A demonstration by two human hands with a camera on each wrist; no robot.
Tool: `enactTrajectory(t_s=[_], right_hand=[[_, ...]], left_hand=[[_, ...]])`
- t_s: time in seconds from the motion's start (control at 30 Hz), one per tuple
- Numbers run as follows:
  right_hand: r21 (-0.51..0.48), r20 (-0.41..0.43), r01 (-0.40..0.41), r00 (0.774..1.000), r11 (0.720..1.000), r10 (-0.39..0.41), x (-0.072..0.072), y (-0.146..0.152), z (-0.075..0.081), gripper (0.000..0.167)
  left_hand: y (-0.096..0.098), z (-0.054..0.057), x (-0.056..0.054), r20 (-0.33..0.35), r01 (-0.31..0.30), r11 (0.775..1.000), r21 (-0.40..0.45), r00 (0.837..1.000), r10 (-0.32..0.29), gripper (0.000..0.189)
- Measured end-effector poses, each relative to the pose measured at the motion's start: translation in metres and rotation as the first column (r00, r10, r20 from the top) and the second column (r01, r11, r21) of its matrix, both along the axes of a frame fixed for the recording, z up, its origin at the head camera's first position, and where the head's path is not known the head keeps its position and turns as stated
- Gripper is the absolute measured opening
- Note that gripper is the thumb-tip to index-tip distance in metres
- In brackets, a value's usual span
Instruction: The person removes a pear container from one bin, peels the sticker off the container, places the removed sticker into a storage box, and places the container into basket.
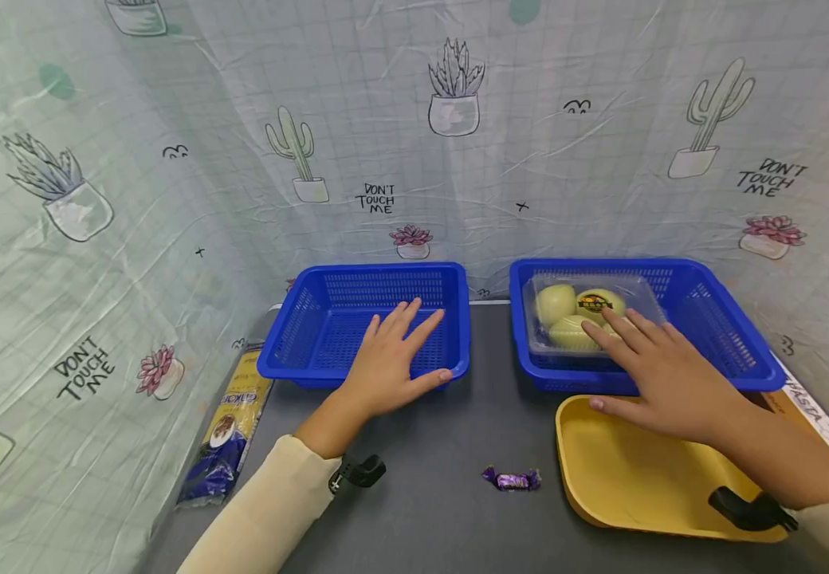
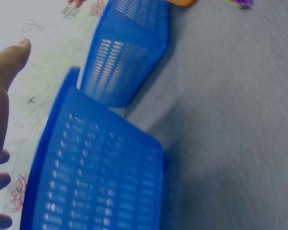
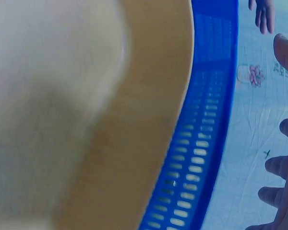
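Yellow tray point(image 1: 622, 470) under flat right hand point(image 1: 662, 375) reaching lengthwise fruit box point(image 1: 590, 315); left hand point(image 1: 389, 363) flat over basket point(image 1: 314, 327).

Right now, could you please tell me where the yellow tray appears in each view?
Head: yellow tray lower right, under the right hand.
Left wrist: an orange sliver at the top edge, probably the tray.
Right wrist: fills the left and centre.
Shared landmark: right blue basket.
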State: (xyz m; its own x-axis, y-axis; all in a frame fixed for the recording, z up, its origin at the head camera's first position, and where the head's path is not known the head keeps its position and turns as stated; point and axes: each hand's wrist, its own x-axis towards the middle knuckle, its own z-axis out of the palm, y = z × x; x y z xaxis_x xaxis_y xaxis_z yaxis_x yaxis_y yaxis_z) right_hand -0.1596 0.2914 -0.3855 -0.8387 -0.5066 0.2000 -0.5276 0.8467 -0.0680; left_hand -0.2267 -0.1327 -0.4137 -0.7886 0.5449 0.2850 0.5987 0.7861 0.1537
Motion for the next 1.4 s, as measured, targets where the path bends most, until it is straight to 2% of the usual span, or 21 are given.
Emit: enactTrajectory(t_s=[0.17,0.3,0.53,0.77,0.9,1.2,1.33,1.4], right_hand=[[-0.037,0.010,-0.011,1.000,0.999,0.011,-0.009,0.008,0.007,0.103],[-0.071,0.025,-0.016,1.000,0.997,0.017,-0.016,0.014,0.011,0.100],[-0.124,0.099,0.009,0.995,0.992,0.003,-0.034,0.027,0.015,0.099],[-0.149,0.135,0.024,0.991,0.989,-0.004,-0.055,0.039,0.020,0.098],[-0.143,0.155,0.047,0.988,0.989,-0.025,-0.063,0.047,0.024,0.098],[-0.140,0.152,0.105,0.985,0.985,-0.083,-0.086,0.069,0.030,0.094],[-0.144,0.150,0.112,0.985,0.983,-0.090,-0.094,0.081,0.030,0.091],[-0.138,0.149,0.123,0.984,0.983,-0.103,-0.099,0.086,0.030,0.089]], left_hand=[[0.016,0.004,0.000,-0.009,0.019,0.998,0.059,1.000,-0.019,0.090],[0.028,0.004,-0.002,0.000,0.018,0.993,0.117,1.000,-0.019,0.081],[0.050,0.002,-0.007,0.016,0.022,0.960,0.281,1.000,-0.027,0.069],[0.075,-0.005,-0.009,0.008,0.078,0.939,0.334,0.996,-0.086,0.064],[0.091,-0.004,-0.007,0.016,0.094,0.931,0.352,0.994,-0.106,0.063],[0.132,-0.005,0.007,0.060,0.076,0.941,0.330,0.993,-0.101,0.058],[0.149,-0.011,0.013,0.100,0.061,0.928,0.366,0.989,-0.105,0.057],[0.157,-0.015,0.015,0.133,0.026,0.916,0.401,0.987,-0.086,0.056]])
